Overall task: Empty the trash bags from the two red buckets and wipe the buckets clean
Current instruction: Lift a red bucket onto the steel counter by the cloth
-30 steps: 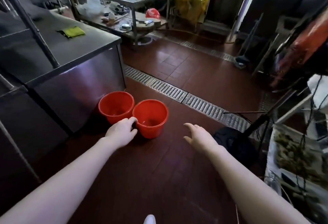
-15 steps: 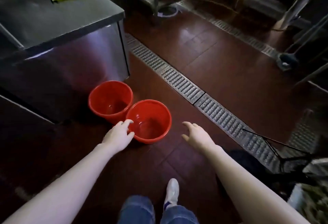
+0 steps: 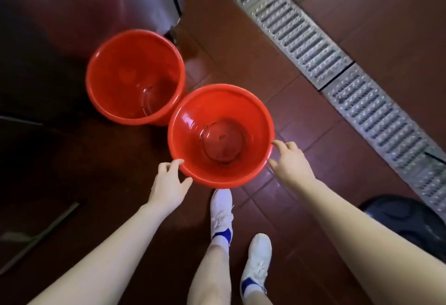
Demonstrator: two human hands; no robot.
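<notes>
Two red buckets stand side by side on the dark red tiled floor, rims touching. The far bucket (image 3: 135,77) sits against the steel cabinet and has a wet shine at its bottom. The near bucket (image 3: 220,135) shows a few dark specks inside. I see no bag in either one. My left hand (image 3: 169,180) is at the near bucket's lower-left rim, fingertips and thumb touching its outer edge. My right hand (image 3: 290,162) is at the right rim, fingers spread and touching the outside. Neither hand is closed around the rim.
A steel cabinet (image 3: 72,3) fills the upper left, its corner leg just behind the far bucket. A metal drain grate (image 3: 313,46) runs diagonally across the right. A black object (image 3: 410,220) lies at lower right. My white shoes (image 3: 220,210) stand just below the near bucket.
The view has tipped down and moved closer over the buckets. My right hand has reached in from the open floor to the near bucket's right rim. My left hand has slid to its lower-left rim.
</notes>
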